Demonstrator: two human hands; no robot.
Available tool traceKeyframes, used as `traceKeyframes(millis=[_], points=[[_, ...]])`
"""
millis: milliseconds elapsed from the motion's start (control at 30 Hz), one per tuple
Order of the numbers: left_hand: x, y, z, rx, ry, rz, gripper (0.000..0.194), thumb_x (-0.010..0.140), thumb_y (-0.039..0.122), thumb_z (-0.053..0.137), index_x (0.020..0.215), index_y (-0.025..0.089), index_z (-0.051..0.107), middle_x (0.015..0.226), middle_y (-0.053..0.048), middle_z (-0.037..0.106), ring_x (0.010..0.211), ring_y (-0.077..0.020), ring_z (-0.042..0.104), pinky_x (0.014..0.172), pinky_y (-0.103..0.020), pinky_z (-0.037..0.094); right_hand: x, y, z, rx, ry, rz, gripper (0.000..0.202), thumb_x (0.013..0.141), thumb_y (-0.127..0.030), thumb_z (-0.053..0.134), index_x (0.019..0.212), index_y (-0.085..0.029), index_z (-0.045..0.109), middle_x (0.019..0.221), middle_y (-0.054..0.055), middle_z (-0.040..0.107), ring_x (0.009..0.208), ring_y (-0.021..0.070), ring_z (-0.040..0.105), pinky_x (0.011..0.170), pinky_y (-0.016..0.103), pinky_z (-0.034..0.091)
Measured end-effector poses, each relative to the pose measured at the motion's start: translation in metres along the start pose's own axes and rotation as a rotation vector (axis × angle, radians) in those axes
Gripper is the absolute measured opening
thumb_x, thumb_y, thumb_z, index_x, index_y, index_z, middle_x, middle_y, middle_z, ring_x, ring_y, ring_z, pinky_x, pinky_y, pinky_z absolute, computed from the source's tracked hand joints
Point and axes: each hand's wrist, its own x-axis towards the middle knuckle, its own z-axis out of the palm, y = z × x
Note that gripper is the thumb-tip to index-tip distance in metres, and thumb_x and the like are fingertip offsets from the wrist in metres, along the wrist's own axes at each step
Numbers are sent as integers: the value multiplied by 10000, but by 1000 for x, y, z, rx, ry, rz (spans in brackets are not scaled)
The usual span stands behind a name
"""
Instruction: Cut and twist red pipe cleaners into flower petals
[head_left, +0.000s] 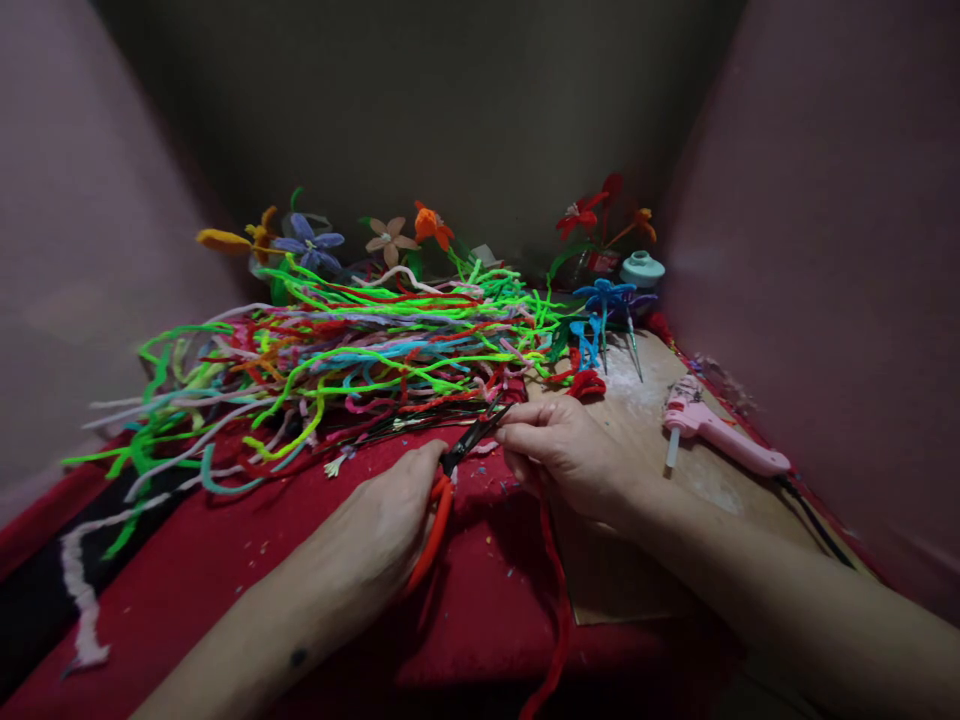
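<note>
My left hand [401,505] is closed round the orange handles of a pair of scissors [433,535]. The dark blades point up and to the right, toward the fingertips of my right hand [559,440]. Those fingers are pinched on a red pipe cleaner [553,570], whose long end hangs down past the front of the table. The blade tips lie close to the pinched end; whether they touch it I cannot tell. Just behind both hands lies a big heap of pipe cleaners [375,350] in green, red, white, blue and other colours.
A pink glue gun [724,430] lies on a brown board [622,560] at the right, its cord running off right. Blue pipe-cleaner flowers [606,295] and a red coil [586,384] are near the board's far end. More flowers [390,240] stand along the back. Red cloth [315,590] covers the table.
</note>
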Motion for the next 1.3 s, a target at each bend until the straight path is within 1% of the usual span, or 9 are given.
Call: traceKeyframes(millis=[100,400,567,733,900,1033,1133,1233,1300], points=[[0,7,-3,110,-142,-59,323,875,272,356,1156,202,502,1043,-117,651,825,-222,648,717,-333,490,0,2,0,26,-9,5,256,687,-125,500,437,-168,462,381,-50,429,344,56,323,355,216,202],[-3,22,-8,209,-180,-108,262,854,232,369,1062,185,522,819,-85,679,744,-213,674,668,-280,479,2,1,1,39,-41,102,225,674,-139,502,451,-164,486,388,-49,478,294,45,345,314,188,239],[-4,14,-11,322,-192,-129,155,824,238,415,909,180,530,740,-89,667,626,-210,658,532,-247,422,3,8,3,40,-102,191,180,694,-226,588,531,-151,574,385,-45,509,261,49,352,283,188,230],[-3,-11,-19,482,-234,-126,127,795,239,460,897,199,524,680,-85,667,557,-231,632,462,-264,332,-1,6,7,89,-140,209,169,713,-288,648,646,-133,637,392,-54,510,268,37,338,282,172,237],[6,-32,-41,538,-146,-70,202,808,235,441,932,208,598,856,-108,675,703,-232,626,582,-291,389,6,3,1,322,-34,119,118,740,-237,630,738,-119,631,493,-22,583,338,55,448,345,172,361],[17,-28,-50,573,-23,-21,314,802,241,461,1069,187,617,906,-129,640,797,-252,583,682,-323,425,15,8,-9,543,67,54,151,768,-214,604,875,-114,641,613,3,624,440,78,520,452,212,467],[18,-13,-47,458,-25,49,439,798,239,486,1233,230,542,985,-96,616,866,-236,562,755,-328,437,21,9,-14,644,155,13,104,782,-181,573,820,-111,639,627,12,614,493,77,527,485,197,460],[11,5,-39,58,-176,21,576,802,283,547,1355,333,394,920,-10,612,781,-165,573,720,-265,459,24,7,-16,682,248,11,106,800,-160,539,779,-111,631,631,28,615,503,73,521,491,189,437],[5,16,-33,-224,-182,-35,611,817,290,557,1382,358,336,854,15,609,718,-139,569,692,-244,468,24,7,-16,690,273,25,108,810,-153,530,779,-117,628,637,32,613,510,75,520,503,196,435]])
